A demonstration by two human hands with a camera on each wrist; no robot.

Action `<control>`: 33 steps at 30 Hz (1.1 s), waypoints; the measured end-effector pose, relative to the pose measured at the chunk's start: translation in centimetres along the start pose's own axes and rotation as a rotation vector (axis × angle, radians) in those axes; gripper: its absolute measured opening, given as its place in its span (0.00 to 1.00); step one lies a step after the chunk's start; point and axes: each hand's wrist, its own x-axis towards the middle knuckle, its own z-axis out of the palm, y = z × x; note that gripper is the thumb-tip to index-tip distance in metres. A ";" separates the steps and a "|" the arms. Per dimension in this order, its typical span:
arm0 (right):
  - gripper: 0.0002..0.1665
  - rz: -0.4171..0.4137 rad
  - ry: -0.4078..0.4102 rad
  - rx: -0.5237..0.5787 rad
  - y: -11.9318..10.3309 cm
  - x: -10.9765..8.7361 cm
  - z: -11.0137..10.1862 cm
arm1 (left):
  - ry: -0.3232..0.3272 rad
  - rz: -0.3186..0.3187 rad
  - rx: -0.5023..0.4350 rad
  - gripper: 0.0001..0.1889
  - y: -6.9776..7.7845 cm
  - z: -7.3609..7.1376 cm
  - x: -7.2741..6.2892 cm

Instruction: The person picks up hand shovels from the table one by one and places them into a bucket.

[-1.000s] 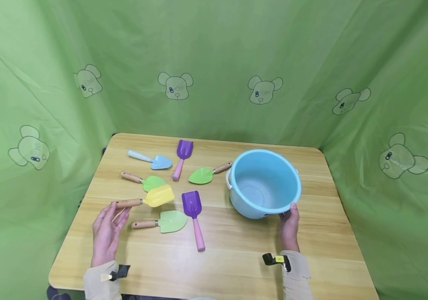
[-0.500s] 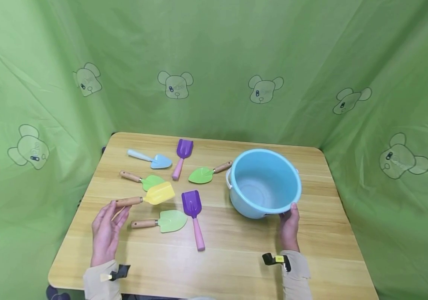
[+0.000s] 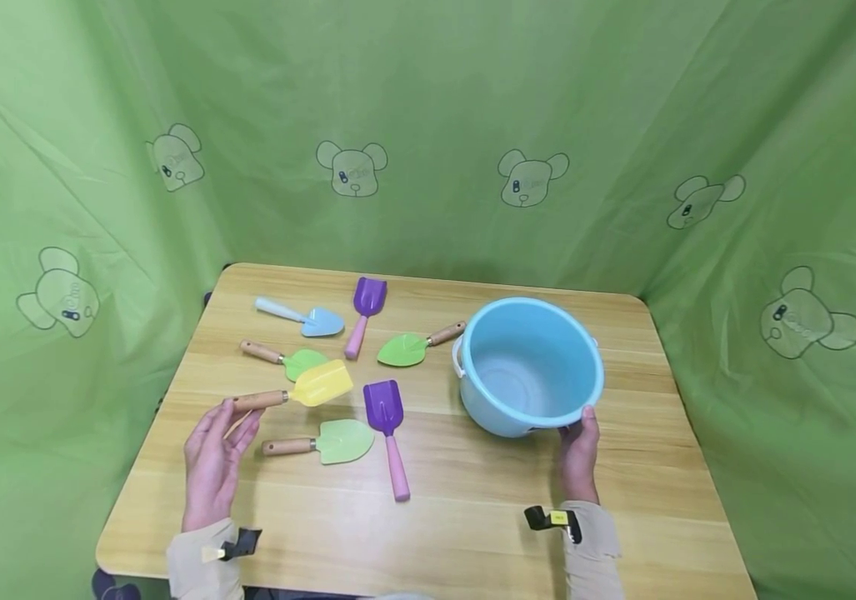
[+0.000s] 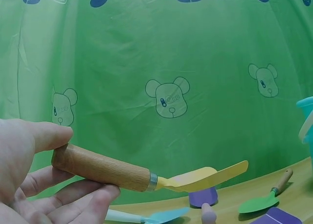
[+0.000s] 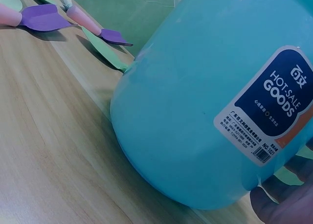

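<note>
My left hand pinches the end of the wooden handle of a yellow hand trowel. In the left wrist view the thumb lies on top of the handle and the fingers come under it. The yellow blade points right and overlaps a green trowel in the head view. At the right, my right hand grips the near side of a light blue bucket, thumb at the rim. Its fingers lie against the outer wall below the label. The bucket stands tilted, mouth toward me.
On the wooden table lie a pale green trowel, a purple scoop, another purple scoop, a leaf-shaped green trowel and a blue trowel. Green curtains hang behind and at both sides.
The yellow trowel has risen slightly, its blade shifting a little up and right in the head view. The right hand and the bucket stay in place.
</note>
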 end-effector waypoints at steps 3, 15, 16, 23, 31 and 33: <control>0.40 0.001 0.004 0.002 0.0 0.0 0.0 | -0.009 0.009 -0.006 0.07 0.1 0.2 0.0; 0.40 0.011 0.018 0.024 0.0 0.0 0.1 | -0.029 0.028 -0.006 0.06 0.2 0.5 -0.2; 0.40 0.013 0.018 0.025 0.0 0.0 0.1 | -0.028 0.028 -0.006 0.06 0.2 0.5 -0.2; 0.40 0.010 0.010 0.027 0.1 0.1 0.0 | -0.019 0.038 0.014 0.06 0.3 0.7 -0.4; 0.39 0.009 0.022 0.042 0.3 0.2 0.0 | -0.020 0.040 -0.009 0.07 0.4 1.0 -0.5; 0.39 0.016 0.017 0.047 0.3 0.1 0.0 | -0.015 0.038 -0.006 0.06 0.4 1.1 -0.5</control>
